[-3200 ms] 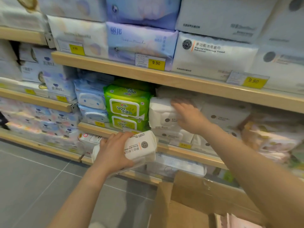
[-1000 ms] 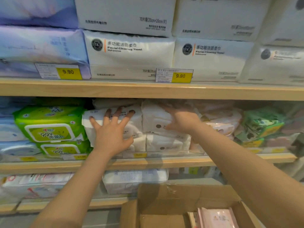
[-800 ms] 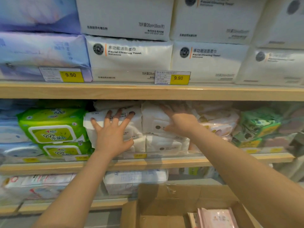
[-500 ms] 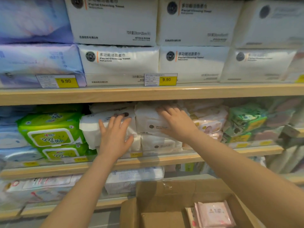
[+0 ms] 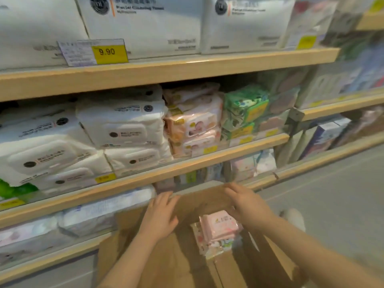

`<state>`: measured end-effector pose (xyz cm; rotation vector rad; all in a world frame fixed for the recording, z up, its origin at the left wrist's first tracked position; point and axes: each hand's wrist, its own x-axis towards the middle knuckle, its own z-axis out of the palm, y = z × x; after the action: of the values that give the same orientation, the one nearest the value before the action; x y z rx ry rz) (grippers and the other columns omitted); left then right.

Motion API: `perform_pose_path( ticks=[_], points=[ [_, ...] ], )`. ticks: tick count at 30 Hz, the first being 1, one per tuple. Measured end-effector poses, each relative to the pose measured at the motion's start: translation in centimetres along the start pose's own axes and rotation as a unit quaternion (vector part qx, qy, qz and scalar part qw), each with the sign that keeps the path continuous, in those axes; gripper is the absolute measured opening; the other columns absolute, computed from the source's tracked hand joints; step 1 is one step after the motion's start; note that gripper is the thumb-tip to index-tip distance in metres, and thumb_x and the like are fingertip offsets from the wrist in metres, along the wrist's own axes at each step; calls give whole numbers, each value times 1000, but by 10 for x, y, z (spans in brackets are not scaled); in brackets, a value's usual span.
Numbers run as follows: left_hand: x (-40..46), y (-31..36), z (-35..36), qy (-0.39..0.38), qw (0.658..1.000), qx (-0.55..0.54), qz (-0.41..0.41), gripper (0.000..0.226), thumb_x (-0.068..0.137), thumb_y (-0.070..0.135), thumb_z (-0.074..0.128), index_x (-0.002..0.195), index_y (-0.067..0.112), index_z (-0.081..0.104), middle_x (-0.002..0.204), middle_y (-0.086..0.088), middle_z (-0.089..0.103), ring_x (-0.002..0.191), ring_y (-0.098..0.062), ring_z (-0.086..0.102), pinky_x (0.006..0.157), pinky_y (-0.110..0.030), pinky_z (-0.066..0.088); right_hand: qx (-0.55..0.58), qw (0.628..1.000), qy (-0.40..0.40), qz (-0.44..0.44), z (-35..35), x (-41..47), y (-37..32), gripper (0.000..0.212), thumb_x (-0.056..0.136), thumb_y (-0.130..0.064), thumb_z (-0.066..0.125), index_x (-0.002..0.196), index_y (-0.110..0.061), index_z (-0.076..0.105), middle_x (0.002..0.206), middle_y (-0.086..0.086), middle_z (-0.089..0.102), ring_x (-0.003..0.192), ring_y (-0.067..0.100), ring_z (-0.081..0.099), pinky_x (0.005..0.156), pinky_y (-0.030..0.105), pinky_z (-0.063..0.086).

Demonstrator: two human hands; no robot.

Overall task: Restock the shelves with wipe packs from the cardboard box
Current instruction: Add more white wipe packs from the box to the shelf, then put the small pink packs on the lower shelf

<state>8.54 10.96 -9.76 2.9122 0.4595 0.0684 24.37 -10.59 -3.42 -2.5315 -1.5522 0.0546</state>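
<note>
Both hands hang over the open cardboard box at the bottom centre of the frame, in front of the wooden shelves. The left hand lies with its fingers straight and slightly spread, the tips touching the far flap of the box; it holds nothing. The right hand reaches in from the lower right with its fingers loosely bent over the far edge of the box, just above a stack of pink wipe packs lying inside; the blur hides whether the fingers touch the packs or the cardboard, so whether it grips anything cannot be told. On the middle shelf, in the left half of the frame, white wipe packs are stacked in two columns side by side. To their right stand pink packs with a baby picture, then green packs. The top shelf, in the upper part of the frame, carries large white towel packs and a yellow price tag reading 9.90. The grey floor shows at the right.
</note>
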Motion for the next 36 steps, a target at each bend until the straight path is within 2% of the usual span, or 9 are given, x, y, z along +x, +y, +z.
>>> perform_pose_path(
  ticks=[2, 4, 8, 12, 16, 21, 27, 33, 36],
  points=[
    [6, -2, 21, -36, 998, 37, -21, 75, 78, 33, 66, 144, 29, 30, 148, -7, 35, 138, -29, 29, 113, -47, 18, 20, 997, -55, 45, 27, -12, 14, 44, 87, -32, 59, 128, -18, 50, 128, 1, 50, 116, 23, 49, 90, 32, 45],
    [12, -4, 38, -38, 997, 65, -29, 87, 67, 33, 77, 142, 28, 34, 136, -11, 49, 127, -33, 43, 106, -52, 29, 39, 992, -89, 80, 53, -21, 23, 42, 91, -34, 53, 131, -24, 46, 133, -3, 46, 119, 18, 46, 93, 27, 40],
    [24, -6, 57, 11, 994, 97, -53, 82, 61, 37, 82, 134, 23, 47, 112, -14, 59, 103, -35, 55, 93, -54, 42, 65, 984, -124, 109, 98, -26, 32, 38, 92, -31, 53, 130, -29, 47, 144, -3, 41, 118, 17, 49, 93, 25, 42],
    [27, -20, 75, -22, 995, 91, -45, 79, 73, 49, 70, 141, 23, 39, 107, -13, 56, 97, -33, 54, 90, -49, 43, 75, 979, -145, 118, 131, -20, 38, 39, 89, -24, 58, 126, -29, 49, 131, -4, 51, 110, 17, 54, 85, 25, 45],
    [20, -30, 94, -102, 994, 15, -27, 67, 91, 45, 49, 148, 31, 17, 134, -8, 49, 117, -27, 50, 98, -39, 42, 84, 976, -169, 109, 155, -11, 42, 49, 88, -15, 58, 134, -26, 45, 135, -4, 48, 115, 18, 52, 89, 26, 46],
    [26, -35, 94, -164, 986, -36, -21, 47, 97, 40, 40, 142, 36, 28, 122, -4, 62, 104, -25, 60, 84, -35, 48, 65, 971, -209, 95, 177, 16, 49, 58, 86, -11, 60, 138, -24, 37, 150, -4, 31, 128, 22, 39, 99, 34, 45],
    [33, -47, 97, -196, 980, -22, 14, 42, 98, 42, 37, 139, 33, 34, 114, -5, 64, 101, -24, 60, 84, -36, 47, 56, 968, -213, 117, 189, 32, 46, 51, 85, -15, 59, 134, -22, 44, 132, 0, 42, 117, 21, 45, 98, 34, 46],
    [40, -52, 99, -183, 982, 6, 43, 42, 97, 43, 38, 137, 33, 32, 104, -5, 66, 93, -23, 62, 80, -38, 50, 40, 971, -178, 156, 177, 23, 35, 47, 84, -17, 64, 125, -19, 42, 131, 4, 42, 125, 23, 44, 108, 38, 34],
    [35, -49, 97, -128, 990, 15, 56, 45, 95, 41, 45, 137, 29, 36, 109, -4, 66, 93, -22, 64, 77, -35, 53, 33, 975, -162, 148, 154, 15, 34, 31, 87, -21, 60, 114, -19, 45, 121, 3, 54, 107, 24, 57, 83, 33, 44]
  ],
)
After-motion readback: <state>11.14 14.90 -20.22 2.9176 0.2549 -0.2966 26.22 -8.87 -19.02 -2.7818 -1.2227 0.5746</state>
